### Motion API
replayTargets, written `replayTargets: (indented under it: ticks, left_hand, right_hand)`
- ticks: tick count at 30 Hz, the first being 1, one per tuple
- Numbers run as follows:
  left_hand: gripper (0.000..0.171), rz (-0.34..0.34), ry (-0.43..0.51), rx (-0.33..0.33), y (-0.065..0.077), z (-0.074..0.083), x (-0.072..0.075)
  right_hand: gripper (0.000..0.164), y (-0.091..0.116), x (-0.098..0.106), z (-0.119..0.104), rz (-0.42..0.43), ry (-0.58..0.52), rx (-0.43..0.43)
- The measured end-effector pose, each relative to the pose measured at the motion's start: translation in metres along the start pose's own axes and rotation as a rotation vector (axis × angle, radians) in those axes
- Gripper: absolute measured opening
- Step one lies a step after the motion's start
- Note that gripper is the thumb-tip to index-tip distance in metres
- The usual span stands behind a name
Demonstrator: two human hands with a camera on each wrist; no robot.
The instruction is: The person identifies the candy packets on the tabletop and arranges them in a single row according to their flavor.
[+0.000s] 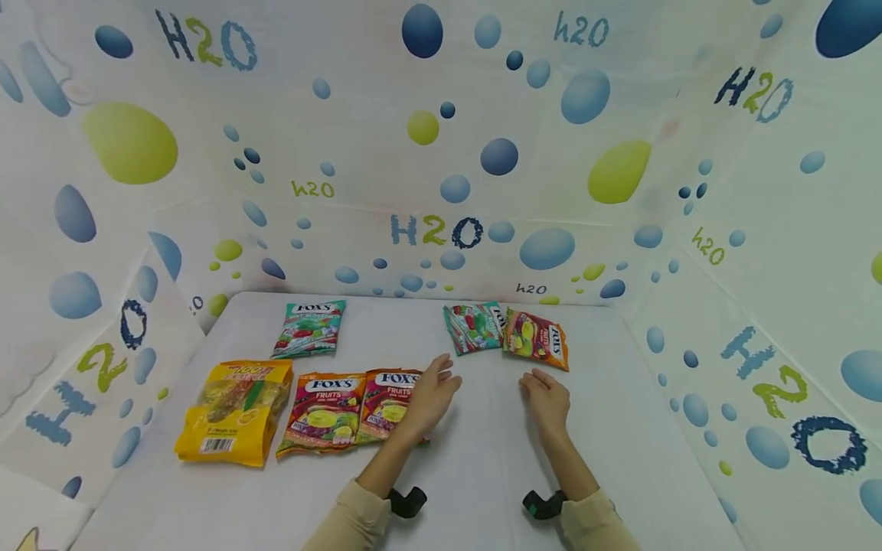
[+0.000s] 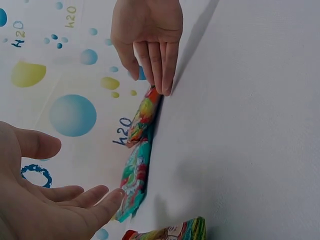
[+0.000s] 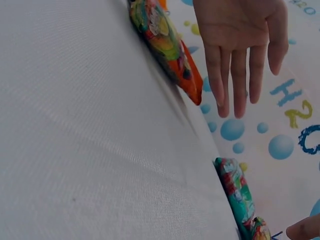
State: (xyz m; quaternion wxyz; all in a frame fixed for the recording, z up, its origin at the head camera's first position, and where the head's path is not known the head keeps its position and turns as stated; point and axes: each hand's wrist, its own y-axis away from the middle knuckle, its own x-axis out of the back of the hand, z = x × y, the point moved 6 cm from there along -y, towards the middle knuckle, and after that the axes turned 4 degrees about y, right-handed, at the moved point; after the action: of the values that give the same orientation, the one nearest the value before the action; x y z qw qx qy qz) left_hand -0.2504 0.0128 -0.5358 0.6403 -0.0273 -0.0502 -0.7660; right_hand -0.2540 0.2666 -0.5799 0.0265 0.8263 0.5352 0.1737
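Note:
My left hand (image 1: 430, 394) hovers over the middle of the table with fingers loosely extended and nothing in them. It overlaps the right edge of an orange and maroon Fox's Fruits candy bag (image 1: 384, 405) in the head view. Facing it, my right hand (image 1: 549, 398) is also without anything held, its fingers relaxed. Beyond the hands lie a teal Fox's candy bag (image 1: 472, 329) and a smaller-looking orange Fox's candy bag (image 1: 536, 339), side by side and meeting at their edges. The left wrist view has the right hand (image 2: 150, 40) overlapping the top of that orange bag (image 2: 144, 115).
Left of the hands, a second Fox's Fruits bag (image 1: 322, 413) adjoins the first. A large yellow bag (image 1: 237, 413) lies farther left, with another teal Fox's bag (image 1: 308, 329) behind. Printed sheeting (image 1: 372, 153) rises behind the white table (image 1: 482, 474) and along its sides.

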Motion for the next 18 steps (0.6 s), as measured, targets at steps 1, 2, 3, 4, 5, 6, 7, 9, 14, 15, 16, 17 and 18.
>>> replayTargets:
  ticks: [1,2,3,4,5,6,7,9,14,15,16,17,18]
  left_hand:
    - [0.06,-0.002,0.0,-0.001,-0.001,0.0,-0.002]
    - [0.06,-0.005,-0.002,-0.003,-0.001,0.0,-0.003]
    - [0.06,-0.007,-0.003,0.0,-0.002,0.0,-0.005]
    - [0.06,-0.008,-0.005,0.001,-0.003,0.0,-0.006]
    - [0.061,-0.009,-0.006,0.002,-0.004,-0.001,-0.007]
    - [0.061,-0.01,-0.008,0.007,-0.005,-0.002,-0.009]
    - [0.061,-0.01,-0.011,0.007,-0.007,-0.002,-0.01]
    - [0.061,-0.008,-0.018,0.016,-0.009,-0.004,-0.011]
    - [0.06,0.004,-0.014,0.015,-0.015,-0.006,-0.016]
    - [0.06,0.008,-0.017,0.011,-0.016,-0.007,-0.017]
    - [0.059,0.012,-0.017,0.014,-0.018,-0.007,-0.018]
    - [0.059,0.014,-0.022,0.01,-0.02,-0.007,-0.02]
    - [0.058,0.014,-0.027,0.009,-0.021,-0.007,-0.021]
  right_hand:
    - [0.046,0.0,0.001,0.0,-0.001,-0.005,-0.011]
    - [0.046,-0.001,0.001,0.0,-0.001,-0.009,-0.023]
    - [0.046,-0.001,0.002,0.0,-0.004,-0.019,-0.036]
    - [0.046,-0.002,0.003,0.001,-0.006,-0.029,-0.047]
    - [0.047,-0.002,0.004,0.001,-0.009,-0.038,-0.056]
    - [0.047,-0.003,0.004,0.001,-0.009,-0.047,-0.065]
    - [0.047,-0.004,0.005,0.001,-0.009,-0.058,-0.072]
    - [0.048,-0.006,0.007,0.001,-0.009,-0.078,-0.078]
    - [0.05,-0.009,0.011,0.002,-0.018,-0.153,-0.089]
    - [0.05,-0.01,0.012,0.002,-0.024,-0.182,-0.095]
    - [0.05,-0.011,0.013,0.002,-0.026,-0.214,-0.103]
    - [0.05,-0.011,0.014,0.002,-0.028,-0.247,-0.109]
    - [0.049,-0.012,0.014,0.002,-0.029,-0.276,-0.116]
